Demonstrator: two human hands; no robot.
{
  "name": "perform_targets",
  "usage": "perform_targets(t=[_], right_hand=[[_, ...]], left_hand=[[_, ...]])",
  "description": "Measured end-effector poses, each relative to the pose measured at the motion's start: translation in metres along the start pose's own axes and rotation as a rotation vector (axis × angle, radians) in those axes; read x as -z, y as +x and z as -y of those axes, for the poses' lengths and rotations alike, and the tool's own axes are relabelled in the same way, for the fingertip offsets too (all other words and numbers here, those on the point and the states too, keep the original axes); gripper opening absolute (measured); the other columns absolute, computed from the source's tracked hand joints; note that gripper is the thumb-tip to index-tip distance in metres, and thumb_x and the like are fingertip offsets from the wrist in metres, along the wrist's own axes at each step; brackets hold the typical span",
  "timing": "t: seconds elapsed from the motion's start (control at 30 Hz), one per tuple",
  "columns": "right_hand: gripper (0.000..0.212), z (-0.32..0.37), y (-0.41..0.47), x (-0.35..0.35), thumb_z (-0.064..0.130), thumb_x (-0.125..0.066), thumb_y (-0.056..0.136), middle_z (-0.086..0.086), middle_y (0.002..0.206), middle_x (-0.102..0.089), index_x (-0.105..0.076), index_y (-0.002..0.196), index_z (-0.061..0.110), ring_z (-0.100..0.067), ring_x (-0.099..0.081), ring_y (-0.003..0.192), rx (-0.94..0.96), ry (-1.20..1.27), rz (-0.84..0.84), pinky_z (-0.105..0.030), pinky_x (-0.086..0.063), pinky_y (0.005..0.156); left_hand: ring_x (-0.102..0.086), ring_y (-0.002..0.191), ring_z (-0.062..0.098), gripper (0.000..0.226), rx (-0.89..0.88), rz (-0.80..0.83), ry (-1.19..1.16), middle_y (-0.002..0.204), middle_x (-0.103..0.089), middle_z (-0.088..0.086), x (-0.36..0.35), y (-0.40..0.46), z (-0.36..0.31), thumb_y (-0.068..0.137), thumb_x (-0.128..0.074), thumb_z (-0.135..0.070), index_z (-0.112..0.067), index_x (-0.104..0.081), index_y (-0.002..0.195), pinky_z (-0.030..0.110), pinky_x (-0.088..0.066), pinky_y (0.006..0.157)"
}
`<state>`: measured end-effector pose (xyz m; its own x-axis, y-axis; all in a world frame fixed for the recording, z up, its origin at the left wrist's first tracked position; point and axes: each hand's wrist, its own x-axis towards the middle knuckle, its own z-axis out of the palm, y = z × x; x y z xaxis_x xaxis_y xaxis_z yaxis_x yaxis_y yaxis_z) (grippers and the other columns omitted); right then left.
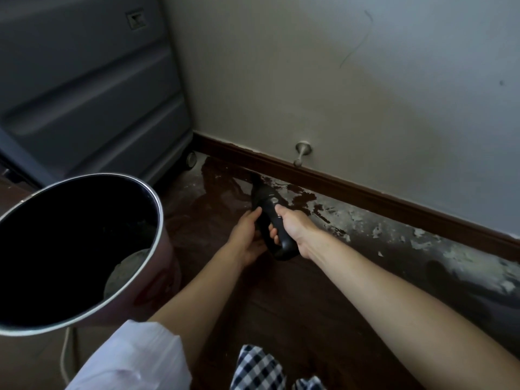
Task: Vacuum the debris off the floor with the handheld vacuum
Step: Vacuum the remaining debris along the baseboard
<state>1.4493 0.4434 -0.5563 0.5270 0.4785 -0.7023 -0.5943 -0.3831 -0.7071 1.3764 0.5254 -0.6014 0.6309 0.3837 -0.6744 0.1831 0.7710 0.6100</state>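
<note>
A black handheld vacuum (266, 204) points away from me at the dark wooden floor near the baseboard, its nozzle low by the wall. My right hand (292, 229) grips its handle, with the thumb on top near a round button. My left hand (247, 235) holds the vacuum's body from the left side, fingers curled around it. White flaky debris (363, 220) lies scattered along the floor beside the baseboard, spreading toward the right.
A metal bin (157, 220) with a dark inside stands close at my left. A grey hard-shell suitcase (92, 88) on wheels stands in the corner. A door stopper (302, 153) sticks out of the wall above the dark baseboard (394, 201). A cord (66, 358) lies below the bin.
</note>
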Motion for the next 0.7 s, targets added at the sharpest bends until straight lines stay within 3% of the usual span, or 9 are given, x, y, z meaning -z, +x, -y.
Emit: perform_targets(t=[0.1,0.17,0.3,0.43,0.7], right_hand=[[0.035,-0.001,-0.003,0.008,0.034,-0.043,0.101,-0.005,0.068,-0.056,-0.055,0.105,0.002,-0.011,-0.052,0.049,-0.003,0.031,-0.002,-0.019,-0.042,0.039],[0.035,-0.002,-0.003,0.012,0.033,-0.042,0.102,-0.006,0.069,-0.056,-0.055,0.108,0.001,-0.011,-0.051,0.048,-0.001,0.051,-0.003,-0.019,-0.042,0.039],[0.035,0.002,-0.004,0.017,0.033,-0.042,0.102,-0.005,0.07,-0.055,-0.054,0.109,0.001,-0.01,-0.051,0.047,0.003,0.07,0.012,-0.018,-0.042,0.039],[0.032,0.011,-0.003,0.014,0.031,-0.041,0.102,-0.006,0.07,-0.055,-0.053,0.101,0.002,-0.011,-0.05,0.05,0.002,0.059,0.042,-0.018,-0.042,0.038],[0.03,0.023,0.017,-0.009,0.033,-0.043,0.101,-0.006,0.065,-0.054,-0.051,0.095,0.005,-0.013,-0.05,0.049,-0.012,0.046,0.068,-0.019,-0.041,0.038]], left_hand=[[-0.066,0.078,0.019,0.049,0.002,0.016,0.033,0.123,-0.063,0.016,-0.005,-0.002,0.004,0.094,-0.058,-0.034,-0.017,-0.05,0.139,0.027,-0.052,0.051],[-0.063,0.073,0.018,0.047,-0.003,0.021,0.05,0.132,-0.056,0.014,-0.01,-0.002,0.006,0.095,-0.057,-0.034,-0.016,-0.05,0.139,0.026,-0.052,0.05],[-0.062,0.064,0.016,0.048,-0.014,0.019,0.051,0.122,-0.061,0.01,-0.017,-0.003,0.005,0.097,-0.055,-0.033,-0.015,-0.047,0.141,0.025,-0.051,0.048],[-0.062,0.049,0.012,0.045,-0.024,-0.011,0.005,0.081,-0.064,0.008,-0.019,-0.001,-0.001,0.097,-0.055,-0.031,-0.016,-0.048,0.14,0.023,-0.05,0.046],[-0.063,0.059,0.013,0.042,-0.063,-0.056,0.012,0.082,-0.064,0.004,-0.006,0.012,-0.018,0.097,-0.053,-0.036,-0.018,-0.054,0.135,0.024,-0.052,0.049]])
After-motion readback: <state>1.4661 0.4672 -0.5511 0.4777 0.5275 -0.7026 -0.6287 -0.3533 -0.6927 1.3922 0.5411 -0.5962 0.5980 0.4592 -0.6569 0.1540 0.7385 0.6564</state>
